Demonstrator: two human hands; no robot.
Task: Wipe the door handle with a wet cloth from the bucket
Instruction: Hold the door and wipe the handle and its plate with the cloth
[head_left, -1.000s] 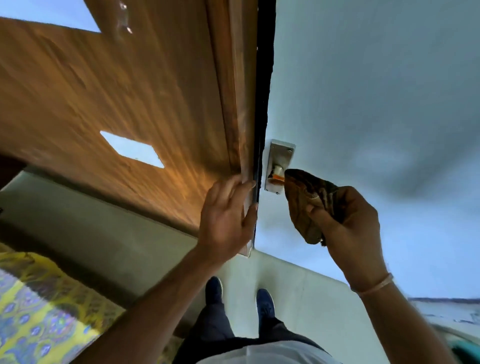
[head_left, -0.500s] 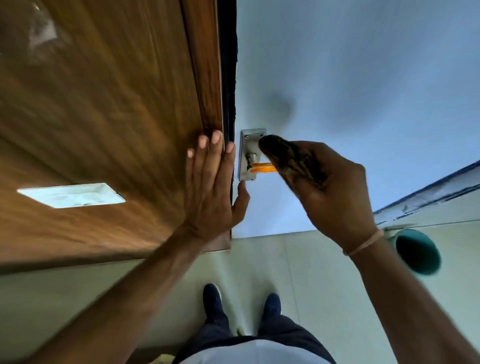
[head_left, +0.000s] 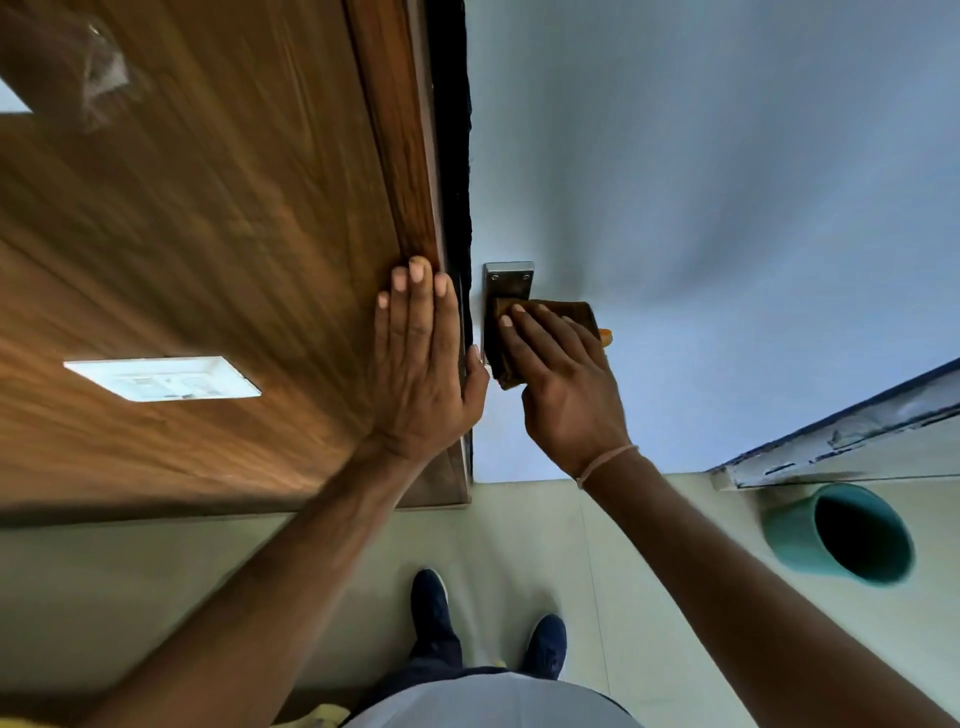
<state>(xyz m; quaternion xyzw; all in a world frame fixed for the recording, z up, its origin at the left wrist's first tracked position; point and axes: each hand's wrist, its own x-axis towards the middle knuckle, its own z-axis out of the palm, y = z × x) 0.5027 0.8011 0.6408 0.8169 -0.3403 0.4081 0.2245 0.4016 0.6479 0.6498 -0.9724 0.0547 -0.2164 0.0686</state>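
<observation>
The door handle has a metal plate (head_left: 508, 278) on the pale blue door (head_left: 701, 208), and only the orange tip (head_left: 605, 336) of its lever shows. A dark brown cloth (head_left: 563, 314) lies over the handle, pressed flat under the fingers of my right hand (head_left: 563, 384). My left hand (head_left: 423, 364) rests flat and open against the brown wooden panel (head_left: 208, 234) by the door's edge, thumb near the plate. A teal bucket (head_left: 841, 535) stands on the floor at the right.
A white switch plate (head_left: 161, 378) sits on the wooden panel at the left. My dark blue shoes (head_left: 431, 608) stand on the pale tiled floor (head_left: 519, 545). A worn blue-and-white ledge (head_left: 841, 436) runs along the right above the bucket.
My right hand went from gripping the bunched cloth beside the handle to laying it flat over the handle. The view swung right, bringing the bucket fully into sight.
</observation>
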